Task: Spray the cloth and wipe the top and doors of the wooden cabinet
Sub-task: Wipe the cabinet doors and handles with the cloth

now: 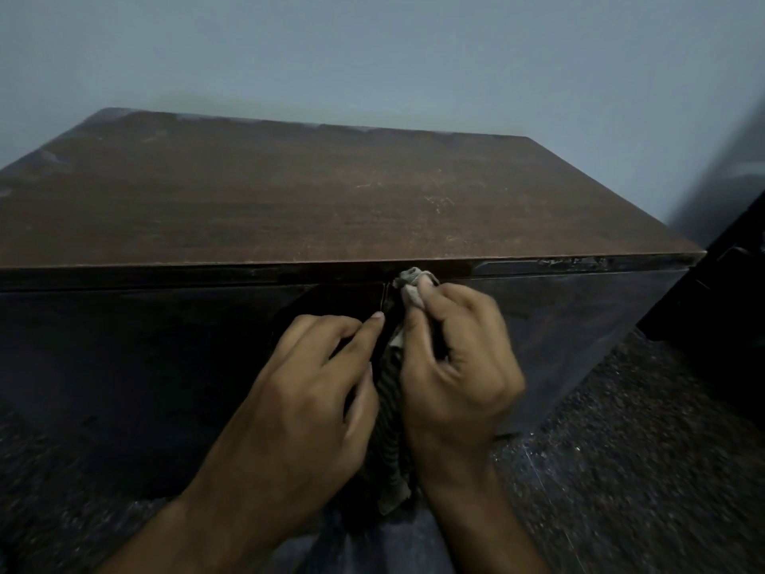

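Cloth hangs bunched between both hands in front of the cabinet, a thin fabric with fine dark and pale stripes; its upper end is pale and greyish and pokes out near the cabinet's top edge, while its lower end dangles down to a ragged corner between the wrists. The right hand is curled closed around the cloth, with its fingertips pinching the pale upper end against the front of the cabinet just under the overhanging top, close to the thin vertical seam where the two doors meet. The left hand is loosely curled beside it, fingers bent, the index finger stretched toward the seam; whether it grips the cloth or only rests against it cannot be told. The cabinet is a low, boxy wooden piece with a flat, rectangular reddish-brown top marked by faint scratches and worn patches, and its front edge is chipped near the right corner. The doors are darker, smooth and slightly glossy. It stands against a plain bluish-grey wall on a dark speckled floor.
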`<state>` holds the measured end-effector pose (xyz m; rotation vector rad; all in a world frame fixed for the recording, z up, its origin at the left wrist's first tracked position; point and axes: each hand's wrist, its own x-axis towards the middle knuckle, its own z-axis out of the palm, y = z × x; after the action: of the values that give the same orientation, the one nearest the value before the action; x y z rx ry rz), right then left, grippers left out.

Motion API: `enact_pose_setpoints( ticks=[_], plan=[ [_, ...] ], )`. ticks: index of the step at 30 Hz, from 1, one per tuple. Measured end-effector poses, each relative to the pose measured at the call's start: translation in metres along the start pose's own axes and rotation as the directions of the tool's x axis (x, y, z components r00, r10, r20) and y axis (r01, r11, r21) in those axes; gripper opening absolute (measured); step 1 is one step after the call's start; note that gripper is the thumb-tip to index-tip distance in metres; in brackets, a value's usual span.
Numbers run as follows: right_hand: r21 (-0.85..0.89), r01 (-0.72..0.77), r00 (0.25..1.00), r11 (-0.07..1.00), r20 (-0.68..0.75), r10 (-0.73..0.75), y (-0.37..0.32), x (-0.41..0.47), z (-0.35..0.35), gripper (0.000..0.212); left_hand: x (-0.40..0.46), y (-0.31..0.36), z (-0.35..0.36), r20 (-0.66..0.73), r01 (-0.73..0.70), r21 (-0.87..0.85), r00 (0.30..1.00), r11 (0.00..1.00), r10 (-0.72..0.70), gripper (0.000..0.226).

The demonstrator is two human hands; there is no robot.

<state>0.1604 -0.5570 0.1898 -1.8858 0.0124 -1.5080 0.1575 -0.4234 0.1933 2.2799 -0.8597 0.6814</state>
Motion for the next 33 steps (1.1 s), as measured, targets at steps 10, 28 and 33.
enact_pose_setpoints(
  ticks=[10, 28, 33],
  plan=[
    [-0.051, 0.072, 0.992, 0.996, 0.104, -0.066, -0.003, -0.018, 0.004, 0.013, -0.004, -0.001, -0.005, -0.057, 0.058, -0.003, 0.997, 0.998, -0.058, 0.038],
    [-0.313, 0.003, 0.945, 0.950, 0.311, 0.100, 0.002, -0.065, -0.003, 0.005, -0.009, 0.001, -0.007, 0.002, 0.062, 0.001, 0.998, 0.998, -0.062, 0.039],
    [-0.244, 0.006, 0.978, 0.970, 0.203, 0.045, 0.000, -0.054, 0.006, 0.005, -0.010, 0.001, -0.006, 0.008, 0.041, 0.008, 0.999, 0.999, -0.041, 0.038]
  ],
)
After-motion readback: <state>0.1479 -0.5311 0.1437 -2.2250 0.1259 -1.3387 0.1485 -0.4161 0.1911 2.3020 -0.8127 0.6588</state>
